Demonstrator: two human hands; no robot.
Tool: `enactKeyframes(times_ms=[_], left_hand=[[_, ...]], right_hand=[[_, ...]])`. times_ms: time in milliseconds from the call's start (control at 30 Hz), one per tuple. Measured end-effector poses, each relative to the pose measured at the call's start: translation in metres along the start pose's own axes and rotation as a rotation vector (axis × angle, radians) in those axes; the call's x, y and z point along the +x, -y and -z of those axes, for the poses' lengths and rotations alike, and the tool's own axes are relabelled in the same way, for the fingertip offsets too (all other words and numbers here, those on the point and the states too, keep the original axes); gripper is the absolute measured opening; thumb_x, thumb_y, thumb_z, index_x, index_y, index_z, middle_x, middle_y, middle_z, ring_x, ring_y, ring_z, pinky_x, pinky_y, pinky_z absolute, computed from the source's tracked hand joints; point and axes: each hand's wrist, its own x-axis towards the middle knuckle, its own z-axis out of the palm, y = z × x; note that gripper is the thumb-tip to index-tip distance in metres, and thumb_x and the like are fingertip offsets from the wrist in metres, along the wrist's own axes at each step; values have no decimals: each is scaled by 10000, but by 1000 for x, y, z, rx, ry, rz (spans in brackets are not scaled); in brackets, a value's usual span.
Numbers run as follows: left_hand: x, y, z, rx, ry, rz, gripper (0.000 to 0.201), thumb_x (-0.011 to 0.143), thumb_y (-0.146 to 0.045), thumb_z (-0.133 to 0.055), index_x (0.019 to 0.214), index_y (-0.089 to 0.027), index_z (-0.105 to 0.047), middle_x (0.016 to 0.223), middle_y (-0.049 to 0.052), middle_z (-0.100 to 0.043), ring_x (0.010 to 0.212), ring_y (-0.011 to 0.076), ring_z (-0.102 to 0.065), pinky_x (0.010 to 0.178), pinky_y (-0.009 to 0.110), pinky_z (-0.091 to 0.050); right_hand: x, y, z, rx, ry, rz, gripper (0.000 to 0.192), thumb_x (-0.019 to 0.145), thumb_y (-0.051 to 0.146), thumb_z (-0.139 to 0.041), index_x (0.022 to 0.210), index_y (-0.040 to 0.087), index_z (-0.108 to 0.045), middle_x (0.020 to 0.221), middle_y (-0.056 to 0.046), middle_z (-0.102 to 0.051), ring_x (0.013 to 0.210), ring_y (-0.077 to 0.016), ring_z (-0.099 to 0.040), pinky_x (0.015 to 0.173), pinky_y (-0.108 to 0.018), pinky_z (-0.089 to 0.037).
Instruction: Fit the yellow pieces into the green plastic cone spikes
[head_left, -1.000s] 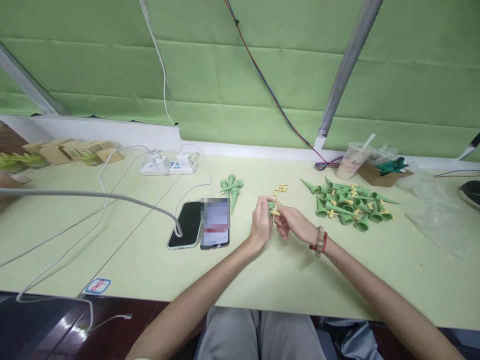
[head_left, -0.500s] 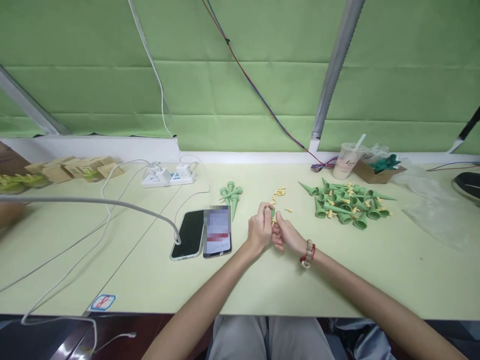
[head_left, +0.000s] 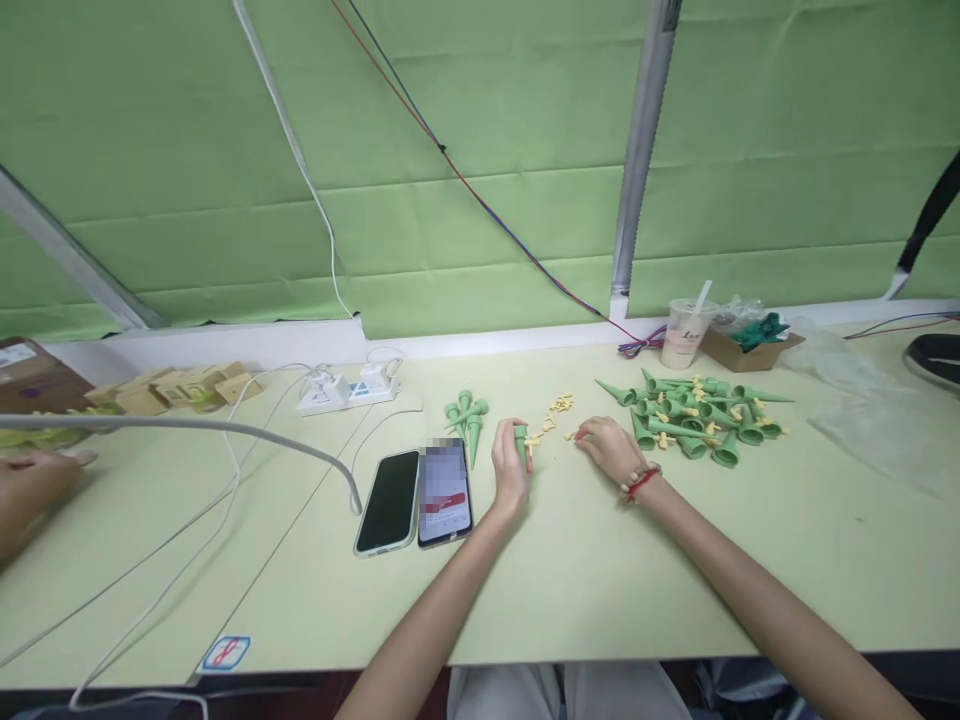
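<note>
Your left hand (head_left: 512,468) is curled closed around a green cone (head_left: 520,443), held just above or on the counter (head_left: 555,590), can't tell which. Cone is matte, plain mid-green, wide end up; the rest of it is hidden in your grip. A pale yellow peg (head_left: 534,441) sticks out on its right side, small and knobbly. Can't tell if it's seated in the cone or just pinched there.

Your right hand (head_left: 611,450) is low over the counter, fingers bent and bunched, with a loose yellow bit (head_left: 568,436) right at the tips. Can't tell if you've got hold of it.

Loose pegs (head_left: 562,403) lie between and beyond your hands: same pale yellow, in a small heap with a short trail toward you. Cone pile (head_left: 694,412) right of your right hand: same green, hollow, flared open mouths, tapering to sharp points, lying every which way, yellow pegs showing among them. Smaller cone cluster (head_left: 466,412) left of your left hand, crossed over each other, just behind the phone (head_left: 445,497).
</note>
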Motion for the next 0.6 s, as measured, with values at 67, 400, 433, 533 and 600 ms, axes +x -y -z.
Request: enactKeyframes(times_ms=[67, 400, 433, 533, 600], left_hand=[[0, 1, 0, -3, -4, 17, 239, 852, -312, -303, 788, -183, -494, 744, -11, -415, 455, 50, -359, 328, 161, -261], [-6, 1, -5, 133, 93, 2, 269, 883, -394, -259, 853, -197, -439, 576, -54, -357, 416, 66, -352, 434, 197, -308], [-7, 1, -4, 168, 123, -9, 281, 886, -414, -250, 873, -200, -432, 548, -59, -345, 419, 74, -355, 445, 201, -307], [-8, 3, -2, 265, 226, -44, 313, 890, -444, -217, 929, -207, -418, 505, -68, -324, 424, 93, -352, 459, 212, -291], [-7, 5, 1, 347, 278, -81, 317, 891, -445, -212, 953, -211, -417, 509, -67, -326, 436, 100, -353, 473, 218, -281]], right_hand=[[0, -1, -3, -25, 23, 13, 180, 795, 168, -537, 936, 179, -648, 952, -75, -659, 945, -208, -556, 786, -303, -422], [-5, 20, 13, 680, -2, -96, 286, 803, 381, -512, 920, 171, -667, 926, -80, -670, 811, -183, -611, 707, -312, -474], [-6, 27, 14, 825, 56, -122, 325, 790, 420, -519, 931, 168, -668, 895, -77, -677, 798, -180, -618, 695, -309, -481], [-11, 45, 15, 1091, 180, -176, 371, 643, 420, -680, 899, 151, -680, 849, -64, -681, 778, -174, -626, 719, -307, -485], [-14, 51, 14, 1189, 209, -258, 383, 554, 368, -750, 855, 142, -681, 793, -47, -678, 746, -158, -626, 737, -302, -482]])
